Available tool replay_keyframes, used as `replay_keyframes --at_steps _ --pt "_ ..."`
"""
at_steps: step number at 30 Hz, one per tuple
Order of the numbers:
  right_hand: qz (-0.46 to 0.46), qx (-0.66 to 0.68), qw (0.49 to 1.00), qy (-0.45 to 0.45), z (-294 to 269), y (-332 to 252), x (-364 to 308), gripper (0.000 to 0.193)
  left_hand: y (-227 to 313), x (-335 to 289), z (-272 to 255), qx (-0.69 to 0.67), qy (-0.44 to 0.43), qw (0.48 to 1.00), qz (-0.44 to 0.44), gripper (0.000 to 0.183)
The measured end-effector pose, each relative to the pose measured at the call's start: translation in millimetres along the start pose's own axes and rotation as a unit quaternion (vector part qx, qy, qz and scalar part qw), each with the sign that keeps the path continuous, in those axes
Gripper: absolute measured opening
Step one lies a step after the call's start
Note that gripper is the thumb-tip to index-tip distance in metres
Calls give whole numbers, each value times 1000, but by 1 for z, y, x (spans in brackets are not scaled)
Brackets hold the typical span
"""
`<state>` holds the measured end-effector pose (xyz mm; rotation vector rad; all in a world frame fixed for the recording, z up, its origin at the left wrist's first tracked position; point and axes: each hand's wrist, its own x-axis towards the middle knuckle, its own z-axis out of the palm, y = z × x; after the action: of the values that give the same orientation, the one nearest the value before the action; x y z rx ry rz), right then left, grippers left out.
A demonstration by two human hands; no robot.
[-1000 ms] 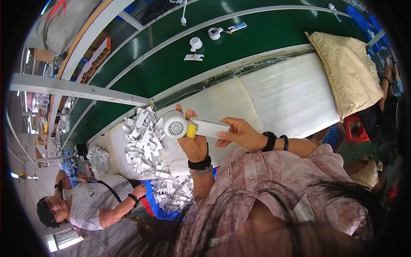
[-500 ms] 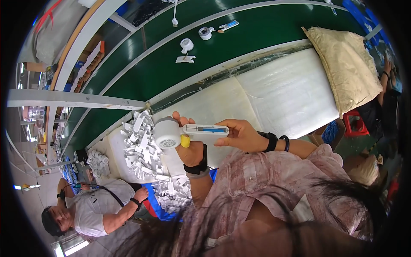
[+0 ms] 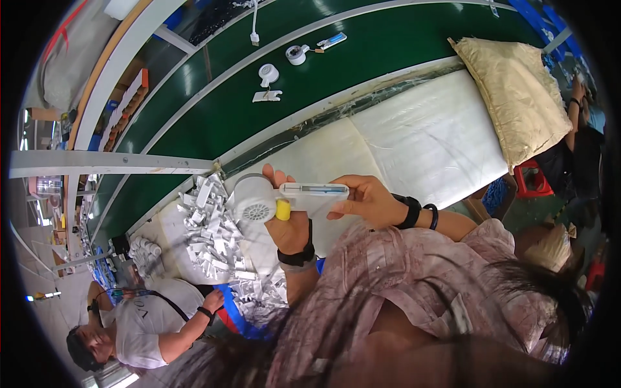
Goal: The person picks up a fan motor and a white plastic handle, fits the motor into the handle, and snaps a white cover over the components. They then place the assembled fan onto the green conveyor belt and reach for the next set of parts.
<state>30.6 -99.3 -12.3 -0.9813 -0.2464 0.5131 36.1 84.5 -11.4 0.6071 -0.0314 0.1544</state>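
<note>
A white handheld fan with a round grilled head is held between my two hands above the white padded work surface. My left hand is closed round the head from behind, its fingertips showing above it. Yellow wrapping covers my left thumb. At the other end, my right hand pinches the fan's handle between thumb and fingers. The handle's long side is open, and a blue cell shows inside. Just left of the fan lies a heap of white plastic handle pieces.
A green conveyor runs along the far side, carrying two fan heads with wired parts. A tan sack sits at the right end of the padded surface. A co-worker is at lower left; a metal post crosses the left.
The fan has rolled slightly in my hands, so the handle's open side looks narrower and less of the blue cell shows. The surroundings have shifted a little left in view.
</note>
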Motion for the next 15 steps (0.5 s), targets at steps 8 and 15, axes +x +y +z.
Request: replay_keyframes --at_steps 8,15 --pt "115 94 985 87 -20 13 13 37 -28 22 10 118 83 989 -15 44" --pt "128 98 982 97 -36 25 11 38 -43 24 8 78 125 988 -48 46"
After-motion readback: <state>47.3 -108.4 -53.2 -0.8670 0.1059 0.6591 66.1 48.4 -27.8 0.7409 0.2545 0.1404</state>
